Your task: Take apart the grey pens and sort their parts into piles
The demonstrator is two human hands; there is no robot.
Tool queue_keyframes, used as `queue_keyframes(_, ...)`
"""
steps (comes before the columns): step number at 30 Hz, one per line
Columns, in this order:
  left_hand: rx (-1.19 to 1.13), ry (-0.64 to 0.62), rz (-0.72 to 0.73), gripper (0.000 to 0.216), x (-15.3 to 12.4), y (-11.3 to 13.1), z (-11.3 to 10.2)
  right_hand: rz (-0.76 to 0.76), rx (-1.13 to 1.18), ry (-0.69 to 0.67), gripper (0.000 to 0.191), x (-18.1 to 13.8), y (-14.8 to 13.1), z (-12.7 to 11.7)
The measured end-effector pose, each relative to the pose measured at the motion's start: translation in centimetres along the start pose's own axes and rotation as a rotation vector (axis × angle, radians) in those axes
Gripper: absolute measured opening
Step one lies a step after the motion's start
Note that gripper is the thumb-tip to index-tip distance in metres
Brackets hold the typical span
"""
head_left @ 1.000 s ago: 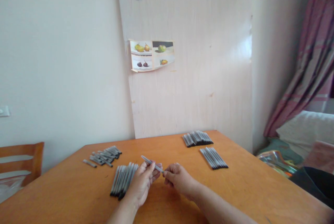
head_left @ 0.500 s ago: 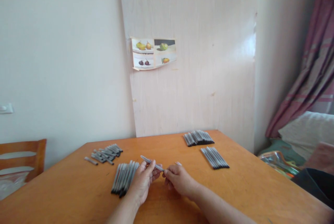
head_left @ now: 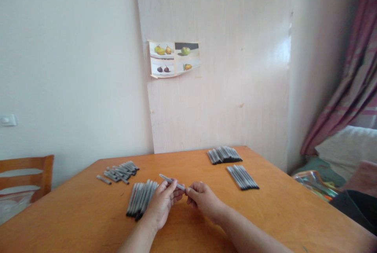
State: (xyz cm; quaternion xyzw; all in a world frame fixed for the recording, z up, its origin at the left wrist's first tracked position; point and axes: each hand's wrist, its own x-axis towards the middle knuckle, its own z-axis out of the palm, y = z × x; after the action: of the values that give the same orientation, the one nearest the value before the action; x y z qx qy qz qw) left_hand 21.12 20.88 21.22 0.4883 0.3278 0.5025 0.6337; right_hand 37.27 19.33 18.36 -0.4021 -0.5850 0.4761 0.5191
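Head view: the left hand (head_left: 165, 202) pinches a pen (head_left: 165, 178) over the table (head_left: 265, 217), well in from its far edge; the right hand (head_left: 203, 198) grips the pen's other end. Loose pens (head_left: 120, 173) lie near the far-left corner, a pen row (head_left: 225, 154) near the far-right.

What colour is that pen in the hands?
The pen looks pale whitish grey where visible; the head view shows it best.
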Motion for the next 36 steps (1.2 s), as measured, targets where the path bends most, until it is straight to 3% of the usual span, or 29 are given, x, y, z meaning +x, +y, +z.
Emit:
queue_keyframes(5,0.055,0.028,-0.004,0.032,0.3,-0.3,-0.3,-0.083,-0.096,0.058,0.023,0.3,0.5,-0.1)
queue_keyframes(11,0.091,0.044,0.013,0.033,0.3,-0.2,-0.2,0.037,-0.028,-0.023,0.035,0.0,0.0,0.2)
queue_keyframes(17,0.029,-0.003,-0.024,0.035,-0.3,0.3,0.3,0.063,0.033,-0.013,0.030,0.0,-0.1,0.0)
queue_keyframes(28,0.120,0.015,-0.007,0.031,0.1,-0.3,-0.2,-0.091,-0.147,0.097,0.017,0.5,1.0,-0.1)
queue_keyframes(33,0.118,0.028,0.003,0.033,0.2,-0.4,-0.3,0.027,-0.106,-0.001,0.034,0.3,0.7,0.1)
queue_keyframes(36,0.128,0.052,-0.001,0.035,0.2,-0.4,-0.2,-0.001,-0.125,-0.018,0.028,0.2,0.7,0.0)
